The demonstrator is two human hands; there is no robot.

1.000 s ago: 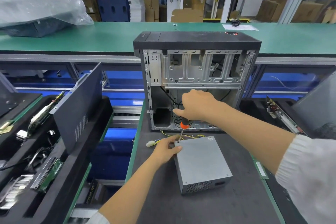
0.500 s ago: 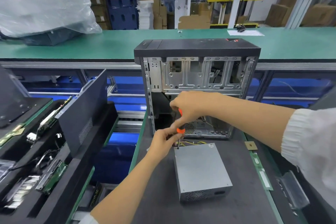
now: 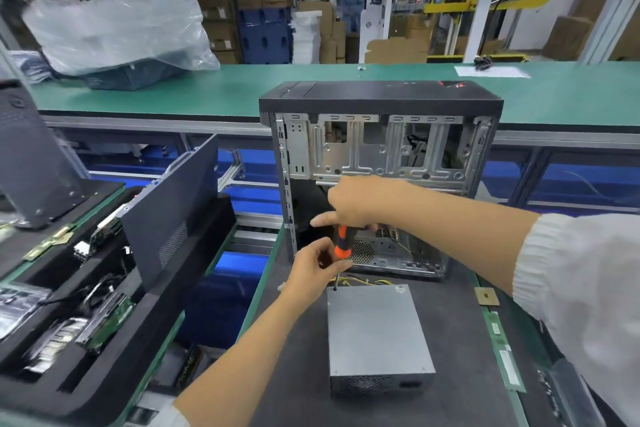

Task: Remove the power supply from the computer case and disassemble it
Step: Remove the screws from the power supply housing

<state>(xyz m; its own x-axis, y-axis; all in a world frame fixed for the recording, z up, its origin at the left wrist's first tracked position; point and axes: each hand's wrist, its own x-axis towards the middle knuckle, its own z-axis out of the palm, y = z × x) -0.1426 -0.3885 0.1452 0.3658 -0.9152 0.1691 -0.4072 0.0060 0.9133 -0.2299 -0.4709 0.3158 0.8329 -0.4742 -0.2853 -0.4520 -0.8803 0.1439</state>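
The grey metal power supply lies flat on the dark mat in front of the open computer case. Its yellow and black cables trail from its far end toward the case. My right hand grips the top of an orange-and-black screwdriver held upright, its tip on the power supply's far left corner. My left hand pinches the screwdriver's lower handle and shaft just above that corner.
A dark side panel leans against foam trays of removed parts on the left. Memory sticks and a small chip lie along the mat's right edge. A green conveyor with a plastic-wrapped unit runs behind.
My left hand rose from the power supply's corner to the screwdriver's lower handle. The screwdriver stayed upright on the same corner while my view shifted lower and closer.
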